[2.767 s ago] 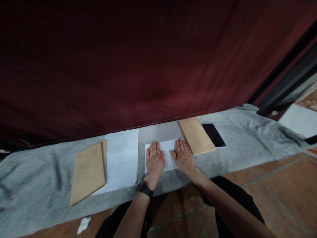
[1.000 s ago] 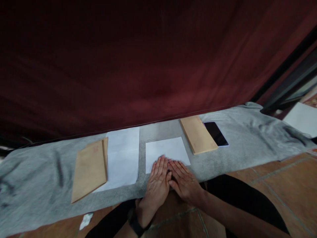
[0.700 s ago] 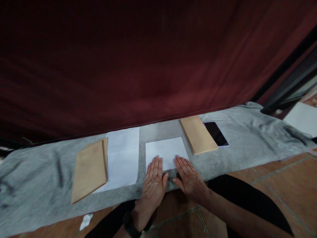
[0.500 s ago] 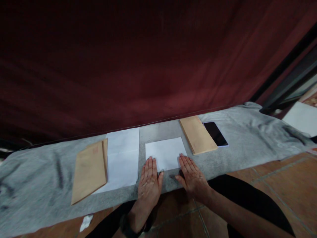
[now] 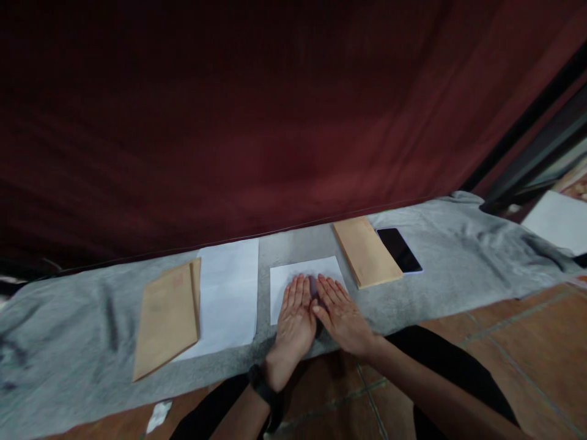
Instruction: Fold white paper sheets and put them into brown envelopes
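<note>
A white sheet of paper [image 5: 280,282], seemingly folded, lies on the grey cloth in front of me. My left hand [image 5: 296,311] rests palm down on its middle, fingers stretched out flat. Beside it my right hand [image 5: 342,311] also lies flat on the sheet, its thumb close to my left hand. Part of the paper is hidden under both hands. To the left lies a larger stack of white paper [image 5: 229,293], partly covered by brown envelopes [image 5: 167,321]. More brown envelopes [image 5: 368,253] lie to the right, next to a dark-screened phone [image 5: 398,249].
The grey cloth [image 5: 68,330] covers a long, narrow surface against a dark red curtain [image 5: 275,134]. A white scrap [image 5: 159,415] lies on the tiled floor [image 5: 527,342]. At the far right is a white panel [image 5: 557,220].
Both hands have moved inward from the sheet's near corners to its middle, now nearly meeting. The envelopes, paper stack and phone have stayed in place.
</note>
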Demonstrator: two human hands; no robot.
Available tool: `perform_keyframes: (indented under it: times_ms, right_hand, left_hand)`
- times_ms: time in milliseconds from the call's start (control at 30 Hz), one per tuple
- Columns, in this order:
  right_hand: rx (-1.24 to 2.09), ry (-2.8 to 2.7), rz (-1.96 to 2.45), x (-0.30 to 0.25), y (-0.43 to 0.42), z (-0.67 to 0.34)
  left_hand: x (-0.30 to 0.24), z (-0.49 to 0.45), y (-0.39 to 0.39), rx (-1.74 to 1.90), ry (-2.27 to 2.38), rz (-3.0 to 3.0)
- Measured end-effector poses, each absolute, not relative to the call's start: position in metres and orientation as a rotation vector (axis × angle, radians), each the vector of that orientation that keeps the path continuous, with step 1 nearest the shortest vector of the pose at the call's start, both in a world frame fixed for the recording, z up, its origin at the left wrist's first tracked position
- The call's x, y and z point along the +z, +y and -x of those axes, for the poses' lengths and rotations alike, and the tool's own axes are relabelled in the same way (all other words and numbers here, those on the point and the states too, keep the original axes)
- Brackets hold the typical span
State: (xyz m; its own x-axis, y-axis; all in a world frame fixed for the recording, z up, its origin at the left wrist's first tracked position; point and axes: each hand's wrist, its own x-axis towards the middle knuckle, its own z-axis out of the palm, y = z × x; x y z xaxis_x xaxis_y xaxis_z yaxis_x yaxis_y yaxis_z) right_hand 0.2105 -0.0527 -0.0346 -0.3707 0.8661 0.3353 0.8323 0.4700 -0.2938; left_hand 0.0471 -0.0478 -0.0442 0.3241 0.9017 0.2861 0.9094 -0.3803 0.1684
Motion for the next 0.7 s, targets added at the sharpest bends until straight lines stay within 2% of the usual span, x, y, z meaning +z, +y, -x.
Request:
perform_keyframes:
  times_ms: [167, 467, 700]
  right_hand:
    - [0.097, -2.265, 1.417, -0.046, -0.047, -0.201]
    - [-0.19, -2.151, 1.558, -0.058, -0.043, -0.216]
    - [-0.104, -2.073, 1.709, -0.051, -0.028, -0.217]
  left_hand:
    - [-0.057, -0.055, -0.039, -0.462, -1.832, 2.539]
    - [-0.052, -0.038, -0.029, -0.394, -2.04, 2.351]
    - [-0.04, -0.026, -0.015, -0.335, -2.134, 2.185]
